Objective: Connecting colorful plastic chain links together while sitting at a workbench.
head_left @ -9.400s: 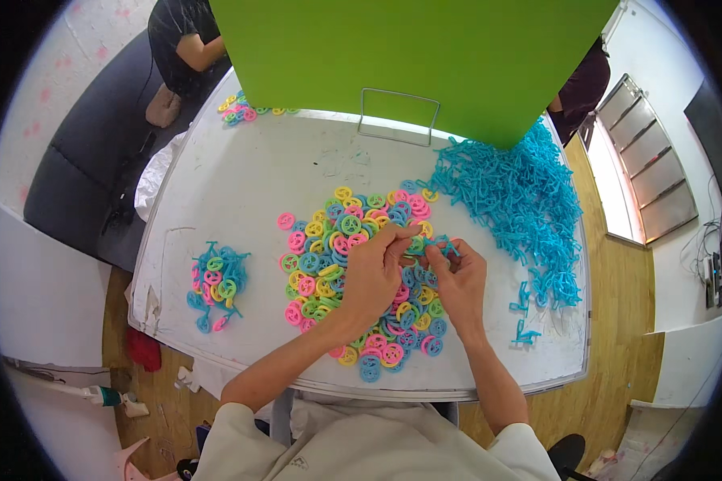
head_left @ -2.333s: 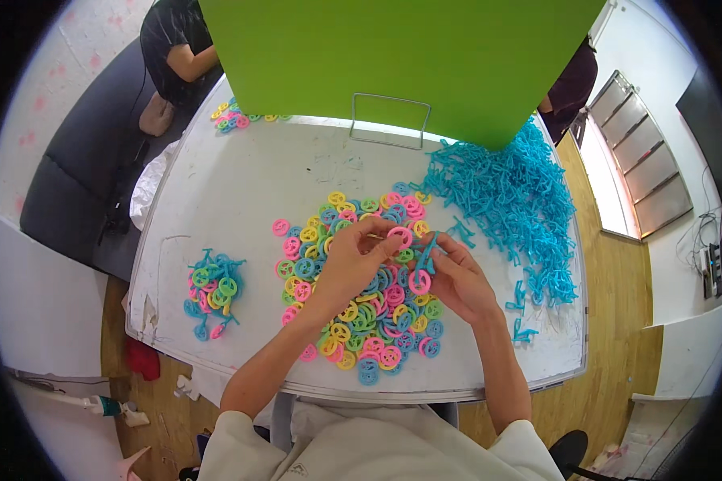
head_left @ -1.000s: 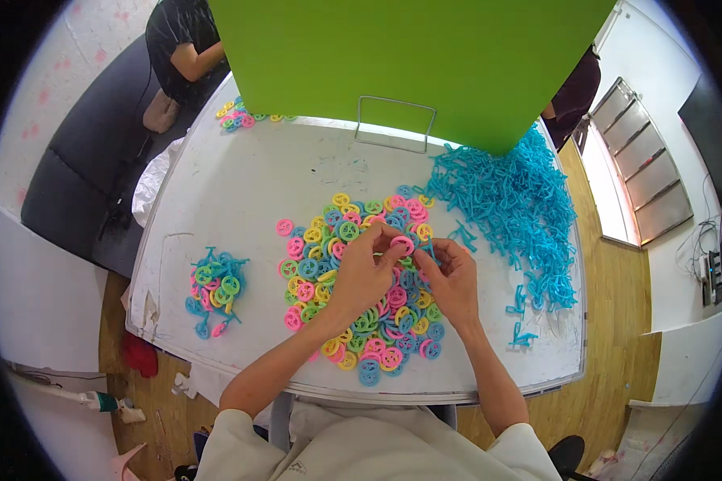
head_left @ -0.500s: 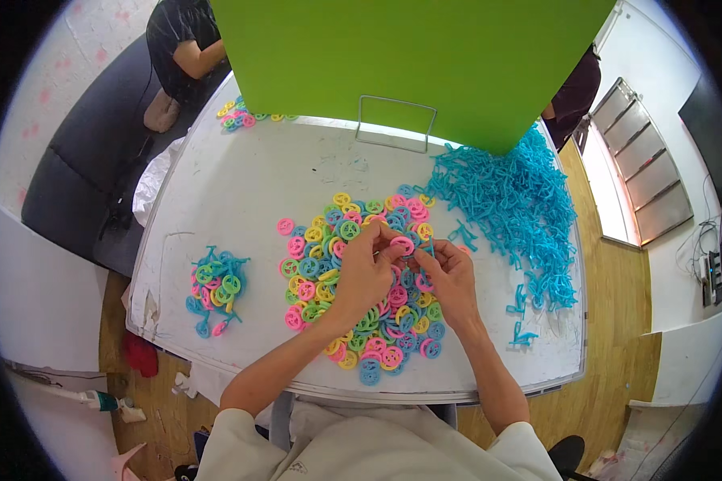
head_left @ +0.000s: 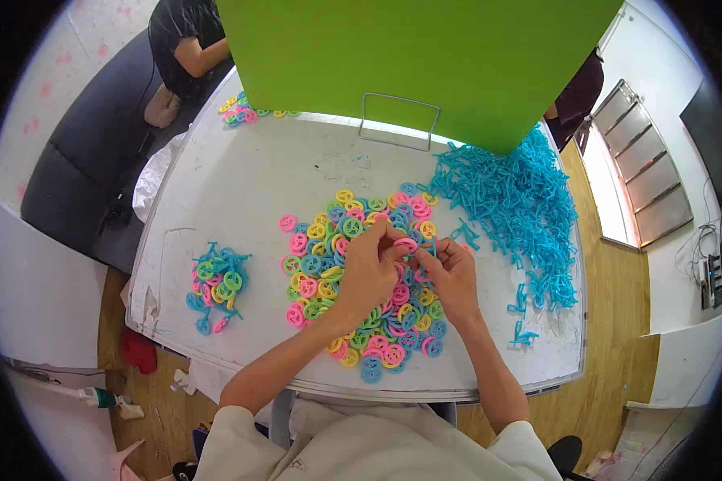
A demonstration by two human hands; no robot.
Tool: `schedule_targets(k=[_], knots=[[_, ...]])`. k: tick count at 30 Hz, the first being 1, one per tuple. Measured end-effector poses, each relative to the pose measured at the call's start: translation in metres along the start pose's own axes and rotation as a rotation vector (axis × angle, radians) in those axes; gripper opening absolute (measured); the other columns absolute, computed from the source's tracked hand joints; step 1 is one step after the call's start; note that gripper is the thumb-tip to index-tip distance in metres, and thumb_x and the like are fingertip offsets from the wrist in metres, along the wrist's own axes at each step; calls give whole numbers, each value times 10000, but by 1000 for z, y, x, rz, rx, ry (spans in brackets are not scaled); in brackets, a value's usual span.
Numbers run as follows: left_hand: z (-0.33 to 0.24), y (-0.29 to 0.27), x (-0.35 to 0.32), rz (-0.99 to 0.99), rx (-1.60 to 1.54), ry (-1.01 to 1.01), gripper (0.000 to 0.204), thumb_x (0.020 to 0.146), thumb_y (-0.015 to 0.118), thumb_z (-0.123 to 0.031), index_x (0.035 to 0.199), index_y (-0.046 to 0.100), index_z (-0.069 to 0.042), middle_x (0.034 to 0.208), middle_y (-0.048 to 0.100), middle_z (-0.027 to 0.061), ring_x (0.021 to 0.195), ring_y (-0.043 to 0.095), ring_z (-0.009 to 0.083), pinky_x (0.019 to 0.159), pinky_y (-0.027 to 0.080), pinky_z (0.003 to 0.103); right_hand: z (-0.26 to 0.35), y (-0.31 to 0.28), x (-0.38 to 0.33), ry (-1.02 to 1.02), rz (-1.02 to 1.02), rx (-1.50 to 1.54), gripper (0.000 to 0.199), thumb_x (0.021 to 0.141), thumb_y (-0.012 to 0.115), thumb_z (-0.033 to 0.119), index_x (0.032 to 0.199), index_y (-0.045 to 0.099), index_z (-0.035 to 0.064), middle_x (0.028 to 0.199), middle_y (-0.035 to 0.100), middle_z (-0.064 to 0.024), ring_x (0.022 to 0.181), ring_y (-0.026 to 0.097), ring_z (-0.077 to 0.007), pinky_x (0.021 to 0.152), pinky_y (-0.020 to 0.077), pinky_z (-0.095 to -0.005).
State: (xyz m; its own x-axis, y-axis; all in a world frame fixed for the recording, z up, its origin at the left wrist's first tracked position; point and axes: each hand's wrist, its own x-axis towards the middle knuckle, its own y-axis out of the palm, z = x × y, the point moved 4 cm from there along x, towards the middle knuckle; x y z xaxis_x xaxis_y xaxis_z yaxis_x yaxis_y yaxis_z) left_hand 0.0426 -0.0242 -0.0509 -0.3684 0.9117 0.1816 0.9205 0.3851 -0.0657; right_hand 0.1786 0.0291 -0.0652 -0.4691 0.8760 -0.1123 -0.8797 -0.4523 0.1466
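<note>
Over a heap of small pink, yellow, green and blue plastic wheels (head_left: 311, 264), my two hands meet. My left hand (head_left: 367, 272) is closed, pinching a pink plastic wheel (head_left: 406, 244) between thumb and fingers. Close against it, my right hand (head_left: 456, 280) is closed too, with the thin end of a blue plastic piece (head_left: 434, 242) showing at its fingertips. The rest of that piece is hidden by the fingers. Whether the wheel and the blue piece are joined cannot be made out.
Blue branched plastic pieces (head_left: 513, 200) form a big heap at the right. A small pile of blue pieces with wheels (head_left: 217, 284) lies at the left. Behind stands a green panel (head_left: 417, 64), with a wire frame (head_left: 399, 120) before it. Other people sit beyond the white table (head_left: 249, 184).
The view has shifted slightly. My hands stay together over the wheels, and the pink wheel looks a little more tilted between my fingers.
</note>
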Motion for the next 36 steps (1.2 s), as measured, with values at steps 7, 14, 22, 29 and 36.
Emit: schedule_targets(k=[7, 14, 22, 29, 36], knots=[[-8, 4, -2, 22, -61, 72, 132, 882, 568, -2, 1006, 615, 3, 813, 646, 96, 694, 606, 127, 600, 471, 260, 14, 0, -3, -74, -70, 44, 177, 882, 618, 46, 1043, 581, -17, 847, 668, -77, 756, 633, -90, 630, 494, -204], [-7, 3, 0, 57, -141, -64, 165, 930, 519, -38, 1083, 553, 14, 830, 651, 79, 696, 596, 94, 610, 479, 233, 24, -6, -8, -339, -51, -467, 194, 815, 679, -7, 1001, 623, 2, 852, 674, -68, 762, 656, -119, 641, 505, -225], [-7, 3, -1, 45, -182, -70, 153, 939, 518, -57, 1058, 578, 20, 914, 650, 83, 764, 620, 109, 668, 521, 246, 20, -1, -9, -299, -111, -327, 90, 821, 679, -1, 896, 633, -20, 795, 672, -60, 744, 657, -112, 628, 495, -215], [-3, 20, -18, 61, -155, -103, 159, 929, 526, -48, 1060, 572, 29, 908, 658, 91, 779, 629, 121, 676, 533, 250, 20, -12, -7, -203, -209, -409, 119, 836, 673, 29, 926, 625, -32, 766, 673, -51, 727, 647, -86, 574, 458, -190], [-8, 2, 0, -20, -228, -139, 147, 921, 526, -43, 1038, 579, 29, 875, 665, 103, 742, 653, 130, 629, 521, 235, 29, -1, -9, -272, -41, -342, 161, 833, 670, 18, 987, 629, -9, 804, 689, -69, 736, 653, -88, 568, 460, -197]])
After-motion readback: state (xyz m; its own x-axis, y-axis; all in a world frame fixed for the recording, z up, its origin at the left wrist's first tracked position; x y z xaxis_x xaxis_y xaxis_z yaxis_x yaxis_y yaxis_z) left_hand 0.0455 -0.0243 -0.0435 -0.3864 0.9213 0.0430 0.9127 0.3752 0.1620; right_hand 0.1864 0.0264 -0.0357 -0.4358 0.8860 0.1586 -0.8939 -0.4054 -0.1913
